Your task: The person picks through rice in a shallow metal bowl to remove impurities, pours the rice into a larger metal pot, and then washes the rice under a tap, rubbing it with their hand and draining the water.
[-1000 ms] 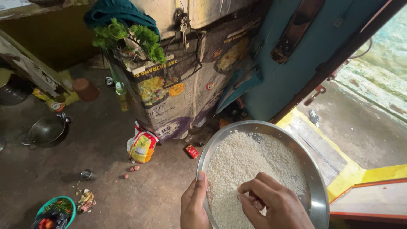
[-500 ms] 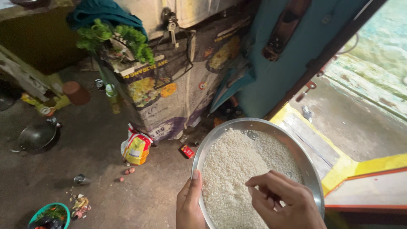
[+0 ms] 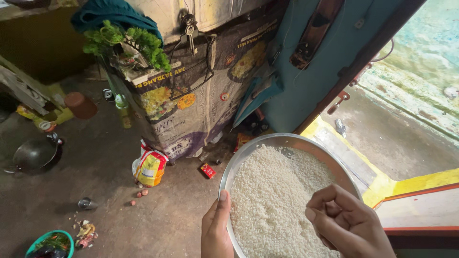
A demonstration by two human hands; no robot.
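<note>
Dim floor (image 3: pixel 110 157), doorway light; left hand (image 3: pixel 216 229) is gripping plate (image 3: pixel 287 140) rim, right hand (image 3: pixel 346 222) fingers curling closed above rice (image 3: pixel 272 196); advise keeping plate level, picking in daylight

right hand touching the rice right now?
No. The right hand is curled and lifted above the rice, while the left hand grips the steel plate rim.

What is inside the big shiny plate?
The round metal plate is heaped with white rice. The left hand grips its rim and the right hand, fingers curled, covers the lower right part, so anything beneath the rice or that hand stays hidden.
</note>
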